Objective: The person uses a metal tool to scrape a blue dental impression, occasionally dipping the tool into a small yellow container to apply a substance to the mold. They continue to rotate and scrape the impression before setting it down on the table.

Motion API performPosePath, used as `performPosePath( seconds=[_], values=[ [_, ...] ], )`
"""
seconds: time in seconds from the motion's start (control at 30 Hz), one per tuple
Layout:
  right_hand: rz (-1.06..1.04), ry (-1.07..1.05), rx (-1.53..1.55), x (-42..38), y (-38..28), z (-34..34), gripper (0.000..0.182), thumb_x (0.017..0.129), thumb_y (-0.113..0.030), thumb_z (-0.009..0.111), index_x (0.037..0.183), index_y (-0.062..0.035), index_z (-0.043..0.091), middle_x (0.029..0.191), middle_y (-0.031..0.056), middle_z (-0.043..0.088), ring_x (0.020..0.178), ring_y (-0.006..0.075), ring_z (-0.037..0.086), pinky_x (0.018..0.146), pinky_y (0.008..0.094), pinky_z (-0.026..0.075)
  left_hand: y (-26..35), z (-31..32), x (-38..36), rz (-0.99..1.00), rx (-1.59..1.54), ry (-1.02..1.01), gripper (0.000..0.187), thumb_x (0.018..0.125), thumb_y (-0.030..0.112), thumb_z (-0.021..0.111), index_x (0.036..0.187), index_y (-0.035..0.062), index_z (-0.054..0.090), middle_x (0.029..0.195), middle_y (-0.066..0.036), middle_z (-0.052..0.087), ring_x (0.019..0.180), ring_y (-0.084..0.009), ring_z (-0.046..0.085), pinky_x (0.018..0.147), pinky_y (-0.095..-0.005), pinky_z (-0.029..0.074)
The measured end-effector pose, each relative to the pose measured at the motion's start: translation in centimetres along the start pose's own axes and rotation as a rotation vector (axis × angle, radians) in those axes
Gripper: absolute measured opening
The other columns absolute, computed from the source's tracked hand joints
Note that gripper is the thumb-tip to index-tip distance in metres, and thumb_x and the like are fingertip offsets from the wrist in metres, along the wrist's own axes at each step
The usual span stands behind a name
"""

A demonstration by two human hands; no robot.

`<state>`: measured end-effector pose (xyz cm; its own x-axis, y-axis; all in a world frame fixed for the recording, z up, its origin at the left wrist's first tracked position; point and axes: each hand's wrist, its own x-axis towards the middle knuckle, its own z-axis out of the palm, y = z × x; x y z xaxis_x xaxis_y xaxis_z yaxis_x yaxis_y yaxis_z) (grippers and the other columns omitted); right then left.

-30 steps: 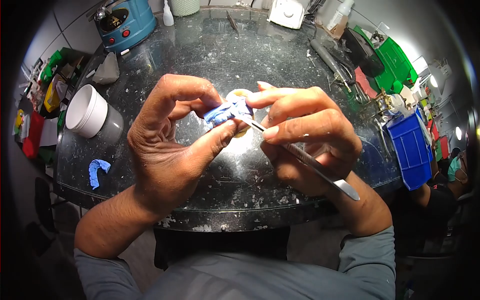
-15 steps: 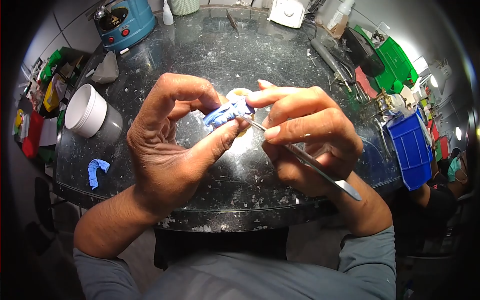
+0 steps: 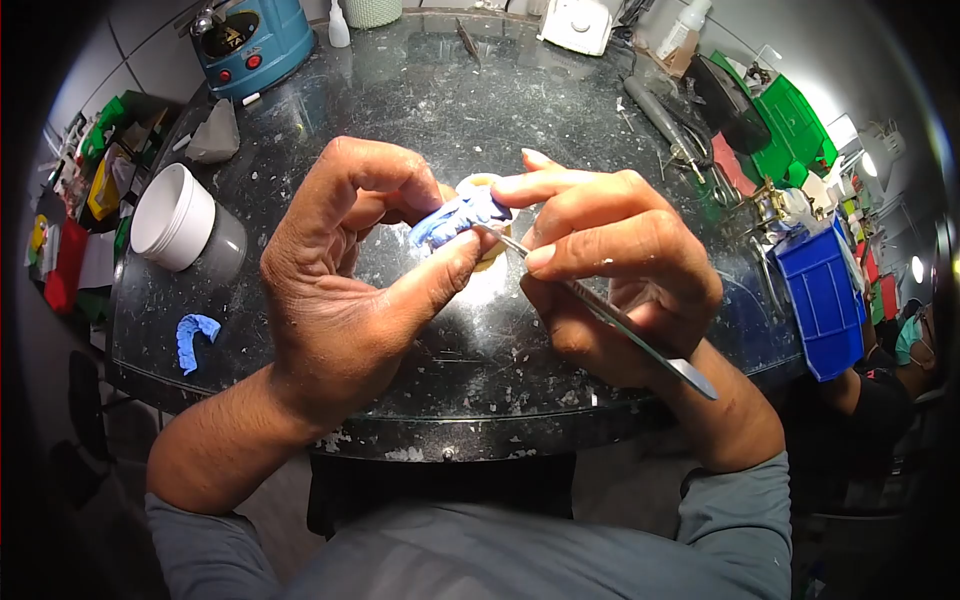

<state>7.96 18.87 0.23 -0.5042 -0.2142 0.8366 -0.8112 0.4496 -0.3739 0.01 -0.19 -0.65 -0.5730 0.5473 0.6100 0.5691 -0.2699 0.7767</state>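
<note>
Between the thumb and fingers of my left hand (image 3: 345,265) is a blue dental impression piece (image 3: 450,222) with a ridged surface. My right hand (image 3: 625,265) grips a metal dental spatula (image 3: 620,318); its thin tip meets the blue piece, while its broad flat end points down toward my right wrist. A fingertip of my right hand also rests against the blue piece. Just behind it shows part of a cream-coloured dental model (image 3: 482,184), mostly hidden by the hands. A second blue arch-shaped impression (image 3: 190,338) lies on the table at the left.
On the dark, scuffed table (image 3: 480,400) stand a white tub (image 3: 172,218) and a blue machine (image 3: 255,50). A grey chunk (image 3: 214,133) lies at the left. Toward the right are a grey handpiece (image 3: 655,112), a green bin (image 3: 790,120) and a blue bin (image 3: 820,300). Another person sits at far right.
Both hands keep their holds. The blue piece has tilted slightly, and the spatula's tip has shifted a little on it.
</note>
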Motion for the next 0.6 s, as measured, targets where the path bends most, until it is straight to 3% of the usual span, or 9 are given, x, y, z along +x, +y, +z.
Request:
performPosePath(
  seconds=[0.6],
  values=[
    [0.0,-0.02,0.012,0.17,-0.11,-0.16,0.031,0.073,0.014,0.069,0.096,-0.005,0.06,0.091,0.0116,0.063,0.101,0.0333,0.067,0.102,0.0555,0.044,-0.1,-0.08,-0.07,0.018,0.055,0.007,0.036,0.08,-0.01,0.067,0.107,0.0045,0.047,0.099,-0.009,0.06,0.098,-0.0148,0.062,0.092,-0.0289,0.048]
  ],
)
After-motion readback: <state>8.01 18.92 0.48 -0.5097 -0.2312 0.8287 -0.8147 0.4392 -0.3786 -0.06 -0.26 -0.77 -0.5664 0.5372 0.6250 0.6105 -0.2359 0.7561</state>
